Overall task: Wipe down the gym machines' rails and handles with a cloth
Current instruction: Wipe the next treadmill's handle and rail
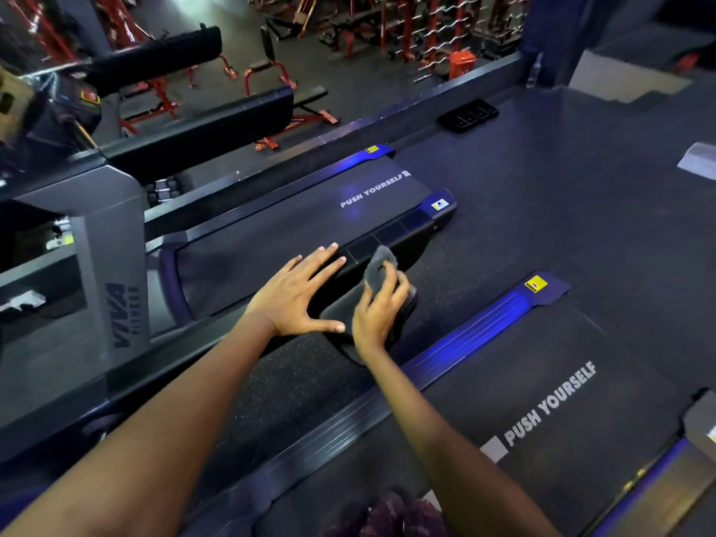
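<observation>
1. Head view looks down on two bare forearms reaching forward over a treadmill's side rail (391,236).
2. The left hand (296,290) lies flat with its fingers (327,254) straight and spread, palm down. Its fingertips rest on the edge where the running belt (271,234) meets the dark side rail, and it holds nothing.
3. The right hand (381,312) has its fingers (399,288) curled over a grey cloth (381,261), pressing it onto the rail.
4. The cloth is bunched. One crumpled corner sticks up past the right fingertips, toward the far end of the rail. The rest spreads out dark beneath the palm and hangs over the rail's outer side, near the speckled floor (310,381).
5. The two hands sit just beside each other; the left thumb (329,326) points toward the right hand, nearly touching the cloth's edge.
6. White lettering "PUSH YOURSELF" is printed on the belt beyond the left hand.
7. A second treadmill (561,401) with the same lettering lies to the right, its blue-lit rail (476,335) running beside the right forearm.
8. A grey upright marked "VIVA" (120,304) stands at the left.
9. Red weight racks and benches (294,83) fill the background on a lower level.
</observation>
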`<state>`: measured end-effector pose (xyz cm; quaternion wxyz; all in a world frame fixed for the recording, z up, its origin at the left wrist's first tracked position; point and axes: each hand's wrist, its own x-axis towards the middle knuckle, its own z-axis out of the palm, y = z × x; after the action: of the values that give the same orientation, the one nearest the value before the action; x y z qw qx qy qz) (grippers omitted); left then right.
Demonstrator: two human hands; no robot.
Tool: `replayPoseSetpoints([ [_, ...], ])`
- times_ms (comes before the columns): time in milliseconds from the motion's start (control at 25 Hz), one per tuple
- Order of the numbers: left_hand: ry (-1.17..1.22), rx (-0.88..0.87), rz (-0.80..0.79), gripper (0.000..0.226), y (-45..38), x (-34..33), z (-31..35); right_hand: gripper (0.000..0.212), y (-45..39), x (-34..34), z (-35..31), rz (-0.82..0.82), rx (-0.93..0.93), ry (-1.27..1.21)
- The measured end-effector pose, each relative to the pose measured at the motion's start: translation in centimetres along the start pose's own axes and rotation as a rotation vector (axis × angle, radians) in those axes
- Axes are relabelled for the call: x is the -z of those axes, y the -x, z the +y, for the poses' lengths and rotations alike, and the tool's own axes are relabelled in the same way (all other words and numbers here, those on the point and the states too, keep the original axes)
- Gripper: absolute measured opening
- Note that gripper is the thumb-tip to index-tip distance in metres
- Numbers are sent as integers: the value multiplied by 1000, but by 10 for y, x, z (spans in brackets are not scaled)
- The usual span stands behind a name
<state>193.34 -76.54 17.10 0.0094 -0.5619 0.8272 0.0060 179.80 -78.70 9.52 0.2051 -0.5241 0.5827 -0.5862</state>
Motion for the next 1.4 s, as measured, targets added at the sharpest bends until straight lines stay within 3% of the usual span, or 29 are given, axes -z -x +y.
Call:
replayPoseSetpoints([
  [160, -7, 0, -25, 105, 0, 2, 0, 45, -44, 7, 7, 17, -343, -89],
  [200, 8, 6, -30, 104, -1, 2, 1, 45, -51, 11, 4, 31, -335, -72],
  [360, 102, 55, -39, 102, 1, 5, 4, 42, -48, 24, 8, -62, -15, 73],
  [560, 339, 387, 117, 85, -25, 11, 30, 44, -110, 35, 8, -94, -361, -114],
  [720, 229, 408, 100, 62, -94, 3, 81, 45, -135, 56, 44, -404, -348, -296],
  [800, 219, 448, 124, 50, -134, 7, 99, 46, -146, 59, 63, -579, -509, -404],
  [920, 141, 498, 134, 50, -167, 7, 107, 47, -168, 66, 73, -796, -663, -506],
  [1080, -27, 490, 135, 60, -164, -3, 112, 46, -190, 71, 71, -836, -616, -562],
  [1280, -179, 536, 140, 55, -171, -6, 112, 48, -165, 77, 88, -966, -804, -543],
  [1400, -237, 523, 144, 62, -171, -10, 112, 47, -171, 69, 93, -927, -799, -621],
])
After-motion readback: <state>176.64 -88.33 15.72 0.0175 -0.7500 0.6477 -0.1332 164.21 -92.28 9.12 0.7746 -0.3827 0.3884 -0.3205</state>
